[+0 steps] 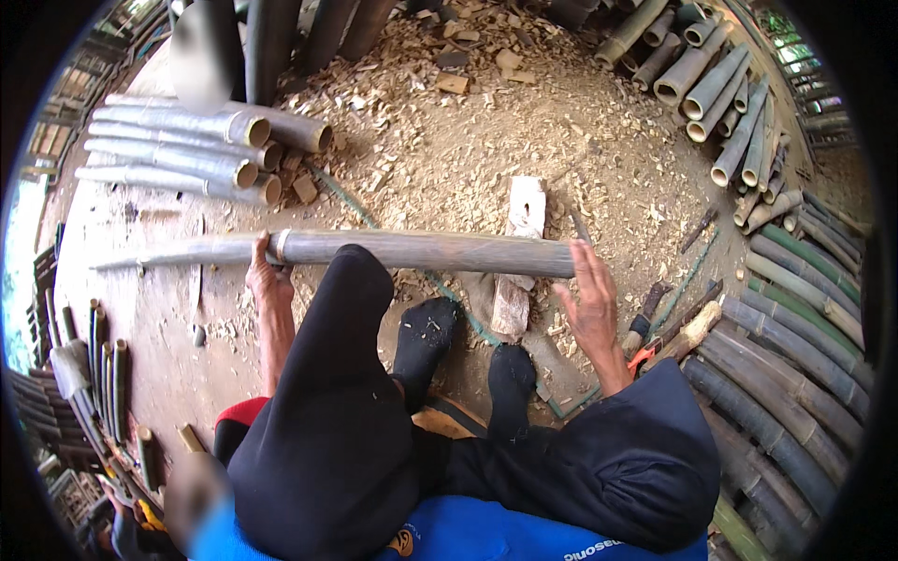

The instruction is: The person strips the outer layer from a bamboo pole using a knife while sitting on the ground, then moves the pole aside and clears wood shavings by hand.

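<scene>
Bamboo pole [440,251] is crossing mid-frame, left hand [266,274] gripping it left of centre.
Right hand [592,304] is lying open at the right end, not clasping; a one-sided grip is risking that end dropping.

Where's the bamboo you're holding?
In the head view, the pole stretches from left past centre, over the wood block, left hand gripping, right hand at its right end.

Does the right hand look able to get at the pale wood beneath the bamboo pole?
Probably yes: the right hand is open and nearby, at the end of the bamboo pole, and the pale wood has its near part uncovered.
</scene>
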Action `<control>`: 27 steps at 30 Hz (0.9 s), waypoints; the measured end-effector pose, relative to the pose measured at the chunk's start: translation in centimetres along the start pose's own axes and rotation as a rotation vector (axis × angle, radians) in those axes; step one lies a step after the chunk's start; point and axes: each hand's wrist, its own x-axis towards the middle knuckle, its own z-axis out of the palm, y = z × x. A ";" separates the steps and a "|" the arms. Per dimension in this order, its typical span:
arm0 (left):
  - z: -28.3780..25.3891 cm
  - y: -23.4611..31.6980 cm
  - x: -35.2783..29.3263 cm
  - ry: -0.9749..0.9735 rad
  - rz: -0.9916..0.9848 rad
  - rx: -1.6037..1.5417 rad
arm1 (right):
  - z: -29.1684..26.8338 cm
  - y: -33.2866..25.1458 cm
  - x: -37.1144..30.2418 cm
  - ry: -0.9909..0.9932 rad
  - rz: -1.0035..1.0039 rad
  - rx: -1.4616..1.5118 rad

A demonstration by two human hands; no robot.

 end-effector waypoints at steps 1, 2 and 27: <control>-0.2 0.3 0.3 -0.023 0.001 -0.043 | -0.2 -0.5 -0.3 0.059 -0.017 -0.009; -1.9 1.2 0.1 0.002 0.021 -0.055 | -1.6 -2.4 0.0 0.074 -0.096 -0.108; 6.7 25.4 10.2 -0.316 0.433 0.255 | -5.8 -29.6 8.1 -0.328 -0.077 0.163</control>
